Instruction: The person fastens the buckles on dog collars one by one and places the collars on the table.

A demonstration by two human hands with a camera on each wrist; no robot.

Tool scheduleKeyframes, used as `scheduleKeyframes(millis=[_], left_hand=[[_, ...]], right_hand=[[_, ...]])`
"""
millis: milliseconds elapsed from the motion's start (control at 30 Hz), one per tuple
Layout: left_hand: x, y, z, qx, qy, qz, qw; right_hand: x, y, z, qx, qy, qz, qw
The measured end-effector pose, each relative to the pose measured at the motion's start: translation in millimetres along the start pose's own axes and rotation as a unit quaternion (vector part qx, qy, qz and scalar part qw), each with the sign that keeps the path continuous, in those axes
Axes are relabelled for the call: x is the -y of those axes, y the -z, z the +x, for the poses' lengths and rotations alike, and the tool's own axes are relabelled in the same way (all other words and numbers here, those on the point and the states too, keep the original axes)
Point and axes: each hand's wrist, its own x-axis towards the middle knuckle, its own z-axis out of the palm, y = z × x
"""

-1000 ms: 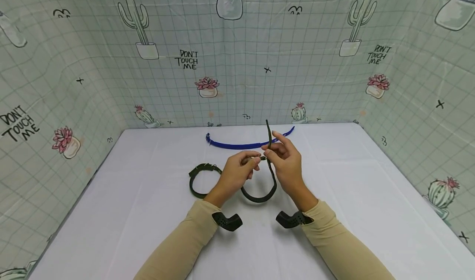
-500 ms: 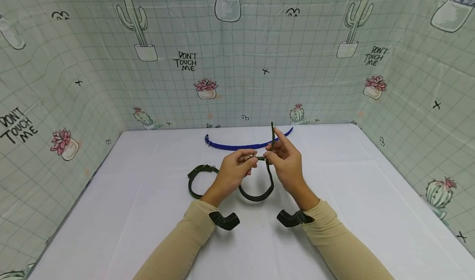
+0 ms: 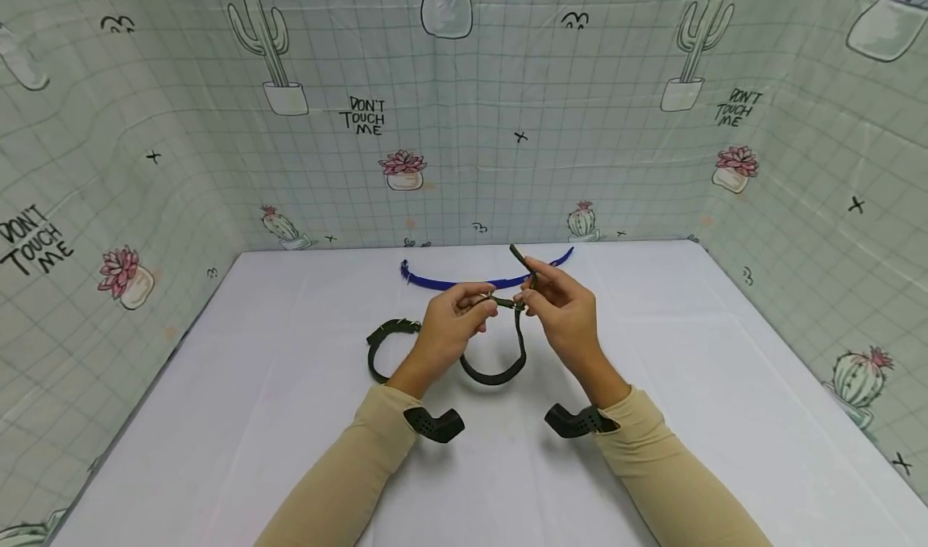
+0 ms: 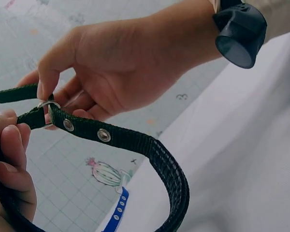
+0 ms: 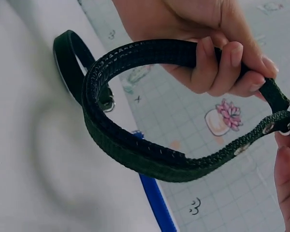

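Observation:
Both hands hold a dark green webbing collar point(image 3: 495, 379) above the table, its loop hanging between them. My left hand point(image 3: 449, 321) grips one end, with its fingers curled over the padded strap in the right wrist view. Around the strap near the fingertips sits a metal ring point(image 4: 49, 103). My right hand point(image 3: 565, 309) pinches the strap at that ring; in the left wrist view the free strap tip point(image 4: 17, 93) sticks out past the right thumb. Metal eyelets point(image 4: 104, 135) show along the eyelet end. The fingers partly hide the buckle area.
A second dark green collar point(image 3: 373, 362), closed into a loop, lies on the white table point(image 3: 290, 434) left of the left hand. Behind the hands a blue collar point(image 3: 435, 283) lies stretched out. A patterned cloth backdrop point(image 3: 464, 88) encloses the back and sides.
The collar's hanging loop has shifted slightly left. Its upright strap tip now leans left, bent over by the right hand. The hands keep their hold on the collar.

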Motion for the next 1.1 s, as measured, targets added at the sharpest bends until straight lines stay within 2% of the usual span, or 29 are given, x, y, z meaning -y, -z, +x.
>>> scheduleKeyframes(millis=[233,433,700,1100], left_hand=[[-4.4,7.0,-0.6,-0.027,-0.031,0.0,0.9992],[-5.3,8.7,-0.2,-0.032,-0.037,-0.007,0.9988],[-11.2,8.8,0.7,-0.039,-0.033,-0.037,0.998],[-14.2,7.5,0.4,-0.033,-0.037,-0.027,0.9984]], right_hand=[[-2.5,3.6,-0.5,0.004,0.01,-0.02,1.0],[-16.7,6.8,-0.3,-0.006,0.007,-0.017,1.0],[2.5,2.3,-1.0,0.015,0.051,-0.022,0.998],[8.2,-1.0,-2.8,0.019,0.117,-0.076,0.99]])
